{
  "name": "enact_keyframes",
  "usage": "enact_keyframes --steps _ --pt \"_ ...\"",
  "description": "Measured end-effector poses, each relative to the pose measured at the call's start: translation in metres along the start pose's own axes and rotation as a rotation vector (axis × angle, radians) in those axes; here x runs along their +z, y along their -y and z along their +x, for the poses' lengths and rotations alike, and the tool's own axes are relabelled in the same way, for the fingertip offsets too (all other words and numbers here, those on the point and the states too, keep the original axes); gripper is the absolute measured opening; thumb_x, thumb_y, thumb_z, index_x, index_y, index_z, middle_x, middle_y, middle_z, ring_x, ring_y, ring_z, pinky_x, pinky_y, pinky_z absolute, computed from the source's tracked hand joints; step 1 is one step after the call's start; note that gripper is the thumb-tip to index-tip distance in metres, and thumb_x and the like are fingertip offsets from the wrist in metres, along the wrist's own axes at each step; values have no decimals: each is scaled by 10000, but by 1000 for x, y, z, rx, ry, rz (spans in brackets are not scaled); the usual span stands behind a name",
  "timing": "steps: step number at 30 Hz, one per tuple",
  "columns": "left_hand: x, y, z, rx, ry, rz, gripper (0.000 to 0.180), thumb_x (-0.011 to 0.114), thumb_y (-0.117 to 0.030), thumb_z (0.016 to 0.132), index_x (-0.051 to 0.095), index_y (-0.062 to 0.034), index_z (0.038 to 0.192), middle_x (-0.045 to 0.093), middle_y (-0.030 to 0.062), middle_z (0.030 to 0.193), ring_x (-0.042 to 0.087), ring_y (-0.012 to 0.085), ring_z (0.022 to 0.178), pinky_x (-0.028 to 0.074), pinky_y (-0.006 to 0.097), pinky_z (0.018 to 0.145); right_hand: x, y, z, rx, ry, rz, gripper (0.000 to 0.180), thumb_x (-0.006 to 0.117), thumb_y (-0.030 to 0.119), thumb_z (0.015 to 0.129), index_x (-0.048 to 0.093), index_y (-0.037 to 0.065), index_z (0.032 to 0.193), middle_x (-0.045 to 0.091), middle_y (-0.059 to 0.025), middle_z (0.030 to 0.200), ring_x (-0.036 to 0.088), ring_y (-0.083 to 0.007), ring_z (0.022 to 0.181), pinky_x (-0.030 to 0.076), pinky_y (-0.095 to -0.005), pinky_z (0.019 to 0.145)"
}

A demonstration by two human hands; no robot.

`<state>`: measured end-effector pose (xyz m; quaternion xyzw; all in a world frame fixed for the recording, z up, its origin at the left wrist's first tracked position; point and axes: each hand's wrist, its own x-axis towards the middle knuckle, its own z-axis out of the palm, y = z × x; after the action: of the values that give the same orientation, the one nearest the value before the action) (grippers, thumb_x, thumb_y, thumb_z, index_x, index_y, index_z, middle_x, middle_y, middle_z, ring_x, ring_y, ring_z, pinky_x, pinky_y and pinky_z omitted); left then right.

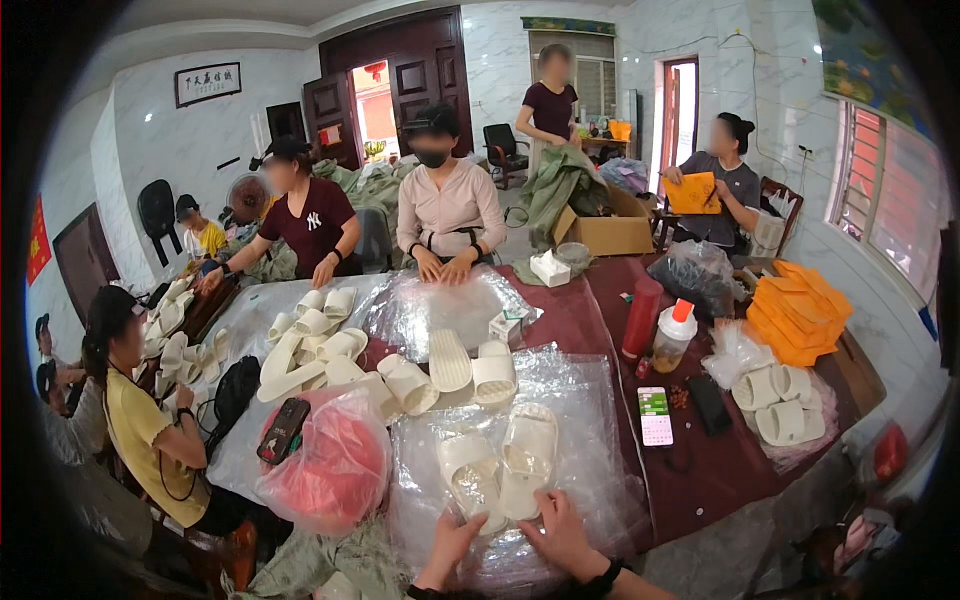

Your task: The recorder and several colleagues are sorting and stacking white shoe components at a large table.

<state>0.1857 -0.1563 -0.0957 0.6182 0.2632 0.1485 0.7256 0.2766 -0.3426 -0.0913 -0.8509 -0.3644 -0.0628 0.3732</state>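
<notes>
A pair of cream slippers (525,450) lies on clear plastic sheets (418,480) by the near edge of the table (690,520). Left hand (453,543) and right hand (560,538) meet at the heels, fingers parted and bent; whether they grip cannot be told.

- Left slipper (466,462): cream, with 1 broad strap, its far end slanting left.
- Right slipper (530,440): also cream, slanting slightly right.
- The 2 lie side by side, near ends close together, on clear plastic (595,480).
</notes>
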Motion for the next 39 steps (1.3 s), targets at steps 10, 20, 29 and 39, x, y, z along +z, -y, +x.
enact_keyframes --steps 10,20,29,39 --pt "-6 -18 -3 -54 33 -164 401 685 -49 892 568 16 1270 685 91 1128 653 172 976 522 306 843 -20 10 8 -5 -11 109 523 764 235 787 571 18 1222 518 -188 1203 520 -373 1100 457 -445 936" --pt "-17 -34 -13 -81 135 -480 560 666 3 859 467 31 1381 639 134 1231 634 242 1111 504 372 965 -27 10 10 15 -245 -51 744 816 248 737 449 -6 1332 446 -251 1315 420 -434 1179 351 -529 1015" --pt "-19 -49 -35 -76 334 -782 646 674 13 842 399 17 1427 562 144 1348 559 269 1231 449 400 1038 -32 14 4 280 18 726 871 814 233 813 296 -53 1452 530 -209 1291 588 -279 1123 499 -390 936" --pt "-8 -72 -56 -420 64 -416 624 727 -83 856 434 20 1396 613 126 1268 614 245 1129 494 366 970 -41 6 11 455 265 1169 608 714 -30 826 431 -3 1363 580 -94 1256 588 -184 1113 503 -343 928"
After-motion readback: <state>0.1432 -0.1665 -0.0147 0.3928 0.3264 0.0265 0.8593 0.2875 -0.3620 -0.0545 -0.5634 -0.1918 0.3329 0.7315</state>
